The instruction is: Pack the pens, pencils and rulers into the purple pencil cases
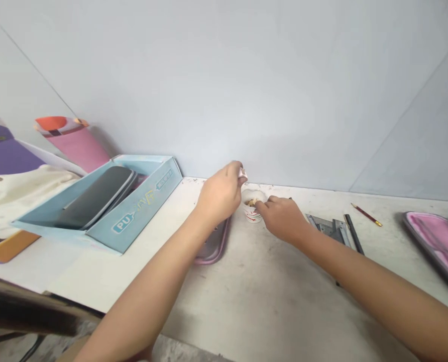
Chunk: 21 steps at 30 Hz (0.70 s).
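A small white paper cup (252, 207) with a red print stands on the white table near the wall, with brownish bits inside. My left hand (220, 194) hovers just left of and above the cup, its fingers pinched on a small white object (242, 174). My right hand (282, 217) rests at the cup's right side, fingers curled against its rim; whether they grip the cup I cannot make out.
A light blue box (133, 213) holding a dark grey case (96, 197) lies at left, beside a pink cone (77, 141) and purple packaging. A purple tray (213, 241) lies under my left wrist. Metal rulers (331, 229), a red pencil (366, 214) and a pink case (437, 241) lie at right.
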Each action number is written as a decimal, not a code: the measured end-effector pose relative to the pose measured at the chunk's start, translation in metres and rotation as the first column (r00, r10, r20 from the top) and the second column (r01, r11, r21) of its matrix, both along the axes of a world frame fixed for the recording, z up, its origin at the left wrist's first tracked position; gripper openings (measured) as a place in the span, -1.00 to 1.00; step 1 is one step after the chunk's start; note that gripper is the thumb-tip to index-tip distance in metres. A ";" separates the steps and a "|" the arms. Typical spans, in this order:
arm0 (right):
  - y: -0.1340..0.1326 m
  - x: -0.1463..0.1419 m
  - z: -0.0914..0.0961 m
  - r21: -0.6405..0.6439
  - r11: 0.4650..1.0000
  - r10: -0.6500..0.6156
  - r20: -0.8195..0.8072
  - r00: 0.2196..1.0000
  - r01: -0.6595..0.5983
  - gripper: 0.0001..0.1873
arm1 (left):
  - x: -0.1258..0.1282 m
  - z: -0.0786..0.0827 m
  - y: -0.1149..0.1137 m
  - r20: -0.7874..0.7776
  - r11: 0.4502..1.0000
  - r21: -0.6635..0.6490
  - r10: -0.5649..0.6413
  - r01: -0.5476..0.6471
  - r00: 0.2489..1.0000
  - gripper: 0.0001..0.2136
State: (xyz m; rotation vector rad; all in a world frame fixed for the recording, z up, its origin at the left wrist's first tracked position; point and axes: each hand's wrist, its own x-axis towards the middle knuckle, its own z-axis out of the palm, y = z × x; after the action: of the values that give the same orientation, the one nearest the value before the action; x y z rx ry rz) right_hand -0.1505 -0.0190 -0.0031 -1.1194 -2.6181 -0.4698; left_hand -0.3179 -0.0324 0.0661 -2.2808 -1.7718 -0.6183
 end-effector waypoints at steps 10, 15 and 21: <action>0.000 0.000 -0.002 -0.072 0.997 -0.002 -0.007 1.000 0.002 -0.67 | 0.003 -0.012 0.003 -0.345 0.986 -0.163 -0.083 0.027 0.935 -0.82; 0.001 -0.004 0.003 -0.144 0.990 -0.007 0.029 1.000 0.011 -0.65 | -0.004 -0.023 0.008 -0.085 0.952 -0.283 -0.145 0.116 0.986 -0.79; 0.029 -0.009 0.026 -0.117 0.979 -0.168 0.010 0.986 0.168 -0.70 | -0.025 -0.024 0.003 0.567 0.944 -0.236 -0.057 0.229 0.822 -0.80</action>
State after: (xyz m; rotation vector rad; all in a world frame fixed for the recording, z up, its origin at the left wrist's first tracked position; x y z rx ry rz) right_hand -0.1595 0.0100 0.0226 -1.3857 -2.5923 -0.3517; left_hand -0.3427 -0.0296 0.0424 -2.6474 -2.0586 -1.2319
